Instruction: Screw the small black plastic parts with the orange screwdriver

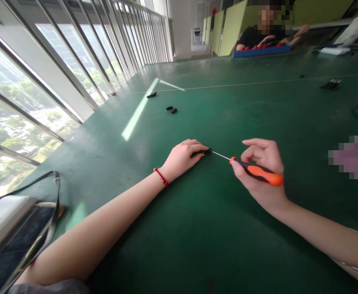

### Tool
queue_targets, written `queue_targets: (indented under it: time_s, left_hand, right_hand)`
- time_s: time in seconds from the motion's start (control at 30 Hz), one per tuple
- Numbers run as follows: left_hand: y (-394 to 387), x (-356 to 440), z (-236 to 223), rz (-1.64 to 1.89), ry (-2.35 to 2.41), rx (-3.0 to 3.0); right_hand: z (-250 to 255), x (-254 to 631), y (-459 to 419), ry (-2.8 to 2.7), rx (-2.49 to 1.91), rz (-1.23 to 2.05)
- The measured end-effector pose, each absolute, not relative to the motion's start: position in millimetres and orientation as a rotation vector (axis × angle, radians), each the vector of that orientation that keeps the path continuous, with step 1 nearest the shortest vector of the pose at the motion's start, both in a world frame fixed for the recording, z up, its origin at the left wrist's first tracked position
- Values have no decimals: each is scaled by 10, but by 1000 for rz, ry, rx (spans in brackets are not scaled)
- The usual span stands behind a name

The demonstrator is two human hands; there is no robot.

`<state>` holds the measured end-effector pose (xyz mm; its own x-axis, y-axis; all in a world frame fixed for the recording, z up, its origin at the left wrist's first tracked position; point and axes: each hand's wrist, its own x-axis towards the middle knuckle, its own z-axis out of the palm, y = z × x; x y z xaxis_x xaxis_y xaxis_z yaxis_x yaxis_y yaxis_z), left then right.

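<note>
My left hand [183, 157] is closed over a small black part [201, 152], pressing it on the green table [179, 228]. Its fingers hide most of the part, so its kind does not show. In my right hand [265, 167] is a screwdriver [260, 172] with an orange and black handle. Thumb and fingers grip the handle, while the other fingers are curled loosely above it. The thin metal shaft points left, and its tip meets the right end of the black part.
Several small black pieces [172, 109] lie farther up the table. A phone [19, 237] and a white box [4, 220] with a strap are at left. Railings [90, 49] line the left edge. Across the table a person [249, 37] sits behind a blue tray [261, 52].
</note>
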<state>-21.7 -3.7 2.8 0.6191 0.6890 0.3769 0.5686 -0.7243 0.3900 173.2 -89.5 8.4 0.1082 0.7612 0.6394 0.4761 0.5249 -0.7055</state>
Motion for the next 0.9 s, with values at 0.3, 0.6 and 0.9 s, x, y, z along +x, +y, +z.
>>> queue_targets:
  time_s: [0.3,0.6,0.9]
  left_hand:
    - [-40,-214,31,751,1041,2610]
    - [-33,-216,25,755,1036,2613]
    - [-29,-219,13,759,1030,2616]
  right_hand:
    - [76,1738,-876,-1484,-1059,350]
    - [73,1733,-886,-1515,-1072,259]
    - [61,1746,-905,-1602,-1114,150]
